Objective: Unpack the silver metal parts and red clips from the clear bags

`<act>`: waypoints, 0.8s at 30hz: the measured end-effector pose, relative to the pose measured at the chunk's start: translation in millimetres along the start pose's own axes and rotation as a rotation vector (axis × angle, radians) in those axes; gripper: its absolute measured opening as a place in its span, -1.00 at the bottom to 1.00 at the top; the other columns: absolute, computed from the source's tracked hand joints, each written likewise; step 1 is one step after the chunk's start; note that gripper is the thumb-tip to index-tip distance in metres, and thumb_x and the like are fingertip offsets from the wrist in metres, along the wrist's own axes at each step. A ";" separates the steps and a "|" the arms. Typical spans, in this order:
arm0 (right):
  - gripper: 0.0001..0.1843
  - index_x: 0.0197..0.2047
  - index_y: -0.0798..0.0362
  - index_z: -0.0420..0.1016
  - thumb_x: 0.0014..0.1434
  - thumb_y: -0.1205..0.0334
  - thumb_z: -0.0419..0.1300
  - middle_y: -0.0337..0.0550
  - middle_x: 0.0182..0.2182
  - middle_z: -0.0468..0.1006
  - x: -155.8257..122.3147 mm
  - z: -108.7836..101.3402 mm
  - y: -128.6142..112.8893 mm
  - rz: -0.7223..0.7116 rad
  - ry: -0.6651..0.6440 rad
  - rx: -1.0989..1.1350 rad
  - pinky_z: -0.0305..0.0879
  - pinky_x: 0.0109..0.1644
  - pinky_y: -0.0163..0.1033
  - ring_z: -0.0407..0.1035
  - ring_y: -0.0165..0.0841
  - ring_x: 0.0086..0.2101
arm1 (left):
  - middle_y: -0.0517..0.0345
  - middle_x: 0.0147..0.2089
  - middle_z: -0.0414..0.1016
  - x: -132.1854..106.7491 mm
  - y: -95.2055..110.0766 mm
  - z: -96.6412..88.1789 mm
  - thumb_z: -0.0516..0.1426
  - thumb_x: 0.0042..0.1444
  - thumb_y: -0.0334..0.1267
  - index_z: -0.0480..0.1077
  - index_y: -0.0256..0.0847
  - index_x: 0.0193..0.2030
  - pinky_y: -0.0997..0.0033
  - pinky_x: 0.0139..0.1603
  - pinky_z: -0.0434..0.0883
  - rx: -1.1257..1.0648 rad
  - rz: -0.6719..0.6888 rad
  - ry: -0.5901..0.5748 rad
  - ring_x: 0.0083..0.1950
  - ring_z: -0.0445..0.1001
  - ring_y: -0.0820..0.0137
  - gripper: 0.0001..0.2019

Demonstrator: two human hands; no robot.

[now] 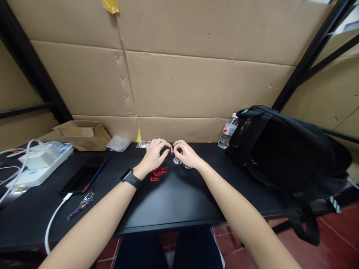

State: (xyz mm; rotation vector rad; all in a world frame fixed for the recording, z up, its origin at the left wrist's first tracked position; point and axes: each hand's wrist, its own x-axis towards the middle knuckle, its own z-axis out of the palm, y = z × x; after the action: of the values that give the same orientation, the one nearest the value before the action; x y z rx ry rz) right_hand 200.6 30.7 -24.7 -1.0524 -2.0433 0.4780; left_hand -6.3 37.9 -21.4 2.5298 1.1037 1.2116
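My left hand (155, 156) and my right hand (189, 156) meet over the table, fingers curled and thumbs bent inward. Between their fingertips they pinch a small shiny disc-like piece (172, 150), seen nearly edge-on; its exact kind is too small to tell. Under my right hand lie a shiny round disc (177, 161) and part of another, half hidden by the fingers. Several red looped cords or clips (158, 173) lie on the table just below my left hand. A small clear packet (143, 144) sits behind the left hand.
The black table (171, 213) carries a power strip (42, 168), an open paper bag (84, 134), a plastic bag (119, 143), a phone (84, 173) on a cable and a keychain (82, 205) at left. A water bottle (227, 131) and black backpack (288, 153) stand right.
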 end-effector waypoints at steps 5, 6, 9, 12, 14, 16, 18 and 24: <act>-0.93 -0.32 0.09 0.44 0.21 0.31 0.18 -0.03 0.01 0.37 0.1 -1.1 3.0 -0.011 -0.020 -0.009 0.37 -0.13 -0.29 0.39 -0.35 -0.11 | 0.03 0.16 0.49 -0.2 -5.0 1.1 0.12 0.28 -0.14 0.35 -0.12 0.19 0.21 0.23 0.33 -0.377 -0.011 -0.171 0.17 0.44 0.25 -0.64; -0.93 -0.32 0.09 0.45 0.21 0.30 0.18 -0.03 0.02 0.37 -0.3 -0.4 3.2 -0.023 -0.034 0.000 0.37 -0.12 -0.28 0.39 -0.34 -0.09 | 0.03 0.13 0.51 -0.6 -6.1 2.3 0.16 0.24 -0.13 0.36 -0.13 0.16 0.22 0.22 0.35 -0.382 -0.005 -0.191 0.14 0.46 0.25 -0.63; -0.93 -0.32 0.08 0.45 0.20 0.28 0.19 0.01 0.08 0.31 -1.3 1.6 2.9 -0.046 -0.032 0.010 0.38 -0.10 -0.26 0.36 -0.30 -0.01 | 0.07 0.01 0.55 -1.6 -10.2 4.8 0.23 0.14 -0.17 0.40 -0.15 0.05 0.24 0.15 0.38 -0.332 0.003 -0.202 0.03 0.51 0.26 -0.67; -0.96 -0.31 0.08 0.46 0.18 0.30 0.20 0.03 0.12 0.27 -1.6 2.7 2.4 -0.047 0.015 -0.023 0.36 -0.02 -0.18 0.32 -0.25 0.06 | 0.12 -0.09 0.56 -1.9 -13.9 5.2 0.22 0.12 -0.21 0.44 -0.15 -0.06 0.28 0.06 0.40 -0.262 -0.002 -0.191 -0.06 0.51 0.29 -0.75; -0.96 -0.31 0.07 0.46 0.19 0.30 0.20 0.02 0.11 0.28 -1.6 4.2 2.5 -0.046 0.028 -0.051 0.33 0.05 -0.13 0.30 -0.22 0.10 | 0.11 -0.09 0.54 -2.3 -14.9 5.7 0.23 0.10 -0.20 0.47 -0.14 -0.10 0.25 0.07 0.38 -0.183 0.006 -0.175 -0.04 0.50 0.26 -0.78; -0.95 -0.32 0.07 0.46 0.20 0.29 0.21 0.02 0.10 0.30 -1.7 7.0 3.2 -0.045 0.016 -0.083 0.30 0.09 -0.09 0.26 -0.19 0.14 | 0.09 -0.02 0.52 -2.9 -14.7 7.5 0.25 0.10 -0.16 0.51 -0.10 -0.11 0.20 0.11 0.35 -0.098 0.016 -0.152 0.04 0.46 0.21 -0.78; -0.94 -0.31 0.06 0.47 0.20 0.27 0.22 0.02 0.09 0.31 -1.9 10.1 3.9 -0.046 0.000 -0.114 0.29 0.11 -0.09 0.24 -0.18 0.16 | 0.09 0.03 0.49 -3.6 -14.4 10.1 0.25 0.13 -0.13 0.56 -0.07 -0.16 0.17 0.14 0.30 -0.024 0.017 -0.131 0.11 0.41 0.17 -0.83; -0.82 -0.04 0.03 0.47 0.31 0.23 0.14 -0.02 0.01 0.45 -5.6 8.7 3.4 -0.033 -0.014 -0.392 0.22 0.08 -0.10 0.33 -0.21 0.01 | 0.11 -0.15 0.56 -4.1 -22.3 12.3 0.24 0.17 -0.12 0.61 -0.03 -0.26 0.10 0.11 0.17 0.153 -0.043 -0.126 0.03 0.41 0.14 -0.88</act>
State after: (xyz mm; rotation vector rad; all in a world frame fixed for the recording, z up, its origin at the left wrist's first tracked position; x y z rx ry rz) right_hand 197.6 28.3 -34.9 -1.2404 -2.2155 0.0652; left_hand -11.7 53.6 -41.1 2.6366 1.2576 0.9770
